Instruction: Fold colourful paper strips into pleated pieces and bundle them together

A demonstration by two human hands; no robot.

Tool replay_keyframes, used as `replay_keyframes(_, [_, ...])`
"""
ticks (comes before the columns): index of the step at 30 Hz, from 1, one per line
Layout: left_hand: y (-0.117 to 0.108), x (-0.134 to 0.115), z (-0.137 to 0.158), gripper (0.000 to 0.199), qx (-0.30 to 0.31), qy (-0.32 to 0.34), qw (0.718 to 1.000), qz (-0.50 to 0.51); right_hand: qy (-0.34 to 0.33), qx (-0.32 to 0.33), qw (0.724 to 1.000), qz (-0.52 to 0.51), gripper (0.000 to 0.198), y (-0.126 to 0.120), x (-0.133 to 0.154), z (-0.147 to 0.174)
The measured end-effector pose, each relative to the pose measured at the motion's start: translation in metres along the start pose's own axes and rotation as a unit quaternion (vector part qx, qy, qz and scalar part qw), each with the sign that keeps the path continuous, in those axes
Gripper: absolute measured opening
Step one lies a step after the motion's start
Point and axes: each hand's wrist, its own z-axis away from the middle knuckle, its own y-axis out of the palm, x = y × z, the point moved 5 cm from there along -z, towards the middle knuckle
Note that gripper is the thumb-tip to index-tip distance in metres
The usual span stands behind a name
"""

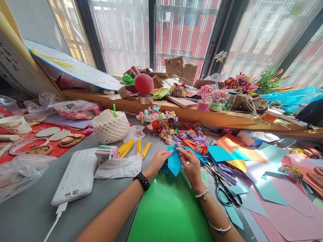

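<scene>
A folded sheet of blue paper (175,163), pointed at its lower end, is held up between my two hands. My left hand (159,161) pinches its left edge, thumb on the near face. On the opposite edge my right hand (189,164) grips near the top corner with thumb and index finger. Another piece of blue paper (165,168) lies just below my left fingers. Beneath my hands is a glossy green board (171,208). Folded yellow paper strips (126,148) rest to the left, beyond a white tissue (121,167).
Scissors (224,193) and scattered colored paper (277,208) cover the right side. A white power bank (75,174) with a cable lies at left, near a coconut in foam netting (111,126). Crocheted flowers (157,119) stand behind my hands. A wooden ledge (113,107) runs below the window.
</scene>
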Motion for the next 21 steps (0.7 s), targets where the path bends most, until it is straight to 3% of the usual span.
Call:
replay_keyframes(10, [0.0016,0.001,0.0011,0.037,0.008,-0.014,1.0,0.026,-0.008,0.029,1.0,-0.004,0.03,0.0025,-0.0011,0.0006])
replay_keyframes(15, [-0.0026,0.0036,-0.0023,0.031,-0.023,-0.009,0.999,0.023,-0.005,0.035,0.999,-0.011,0.029,0.0043,-0.0029,0.0007])
replay_keyframes(21, [-0.0009,0.0031,-0.0017,0.03,0.001,-0.016,1.0,-0.006,0.051,0.016,0.996,-0.075,0.026,0.0018,-0.0086,-0.0022])
